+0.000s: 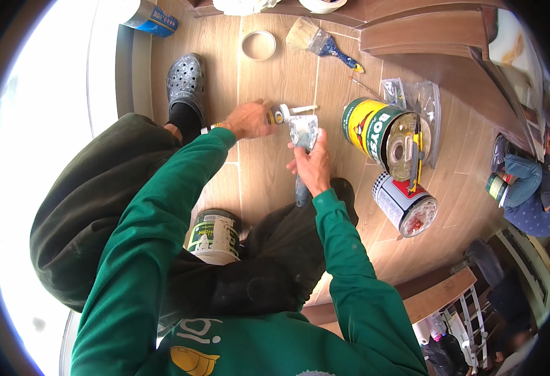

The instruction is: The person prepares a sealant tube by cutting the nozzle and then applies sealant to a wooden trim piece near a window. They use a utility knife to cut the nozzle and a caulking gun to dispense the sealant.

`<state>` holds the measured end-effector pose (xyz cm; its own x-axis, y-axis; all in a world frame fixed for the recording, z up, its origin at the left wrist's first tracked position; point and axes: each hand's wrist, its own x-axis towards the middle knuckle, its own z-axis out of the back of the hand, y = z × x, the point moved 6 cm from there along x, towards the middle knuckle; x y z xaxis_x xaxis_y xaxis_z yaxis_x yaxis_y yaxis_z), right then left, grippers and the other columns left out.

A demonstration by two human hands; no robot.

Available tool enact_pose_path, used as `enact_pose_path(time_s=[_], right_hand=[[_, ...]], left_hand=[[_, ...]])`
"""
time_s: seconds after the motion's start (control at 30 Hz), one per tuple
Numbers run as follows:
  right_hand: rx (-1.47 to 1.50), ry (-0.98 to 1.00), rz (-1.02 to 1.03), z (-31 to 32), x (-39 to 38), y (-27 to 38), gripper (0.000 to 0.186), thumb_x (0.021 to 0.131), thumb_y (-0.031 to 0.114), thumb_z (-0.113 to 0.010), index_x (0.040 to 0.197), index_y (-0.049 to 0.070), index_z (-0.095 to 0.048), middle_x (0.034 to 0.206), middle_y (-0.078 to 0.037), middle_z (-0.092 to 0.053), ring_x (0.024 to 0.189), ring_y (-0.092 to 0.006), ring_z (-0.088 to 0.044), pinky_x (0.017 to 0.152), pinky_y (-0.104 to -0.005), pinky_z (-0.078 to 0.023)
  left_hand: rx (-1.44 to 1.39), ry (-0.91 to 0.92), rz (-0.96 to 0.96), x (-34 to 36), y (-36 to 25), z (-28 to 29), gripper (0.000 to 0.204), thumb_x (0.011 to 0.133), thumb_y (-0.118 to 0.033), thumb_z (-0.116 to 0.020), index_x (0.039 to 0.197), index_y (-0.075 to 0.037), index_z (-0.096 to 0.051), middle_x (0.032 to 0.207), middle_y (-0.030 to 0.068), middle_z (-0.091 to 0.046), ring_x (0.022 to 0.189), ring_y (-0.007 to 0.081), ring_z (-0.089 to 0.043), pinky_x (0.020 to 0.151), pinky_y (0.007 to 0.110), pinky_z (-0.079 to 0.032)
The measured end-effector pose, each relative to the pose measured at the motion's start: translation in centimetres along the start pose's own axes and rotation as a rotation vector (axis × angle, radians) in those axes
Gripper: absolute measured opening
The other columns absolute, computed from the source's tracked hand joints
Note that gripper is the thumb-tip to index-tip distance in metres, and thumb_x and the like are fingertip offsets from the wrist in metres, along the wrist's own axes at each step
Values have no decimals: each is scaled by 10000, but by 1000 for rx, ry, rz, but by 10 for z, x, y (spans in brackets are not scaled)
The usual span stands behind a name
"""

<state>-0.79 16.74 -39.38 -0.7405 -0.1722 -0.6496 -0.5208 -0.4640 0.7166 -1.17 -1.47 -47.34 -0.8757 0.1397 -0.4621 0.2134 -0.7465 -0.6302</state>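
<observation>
My left hand [248, 119] is closed around a slim cartridge tube [277, 114] with a white end and a narrow pale nozzle. Its fingertips are slightly blurred, and the palm hides the tube's middle. In my right hand [313, 165] is a putty knife [303, 131], gripped near the base of its wide blade. White and grey smears cover that blade, which points away from me, close beside the nozzle. The knife's dark handle hangs below the hand toward my knees.
On the wood-look floor lie a wide paintbrush [319, 41] and a tape ring [258, 46]. To the right are a green-and-yellow can [370, 130], a yellow cutter knife [417, 153] on it, and a checkered can [395, 199]. A white bucket [213, 237] stands between my legs. Another person [529, 194] sits far right.
</observation>
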Motion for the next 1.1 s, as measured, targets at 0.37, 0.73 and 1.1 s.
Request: enact_pose_path(time_s=[0.37,0.73,1.1], right_hand=[[-561,-78,202,-9,38,-7,281,983,154,-496,1219,56,-378,768,-234,-676,476,-336,-645,466,-444,-517],[-796,22,138,-19,31,34,358,933,130,-534,1236,26,-375,844,-335,-653,817,-530,-631,726,-601,-487],[-726,57,117,-34,47,33,325,900,70,-555,1191,19,-419,911,-335,-660,860,-510,-641,744,-578,-496]], left_hand=[[179,80,9,6,-6,0,514,733,-314,-730,1064,41,-561,921,258,-673,871,410,-679,816,451,-547],[211,95,-31,6,-6,-8,491,762,-285,-743,1059,33,-515,920,252,-663,855,408,-683,779,453,-557],[284,-120,-121,1,-7,-20,210,864,-135,-546,985,37,-538,819,239,-634,690,387,-683,616,472,-555]])
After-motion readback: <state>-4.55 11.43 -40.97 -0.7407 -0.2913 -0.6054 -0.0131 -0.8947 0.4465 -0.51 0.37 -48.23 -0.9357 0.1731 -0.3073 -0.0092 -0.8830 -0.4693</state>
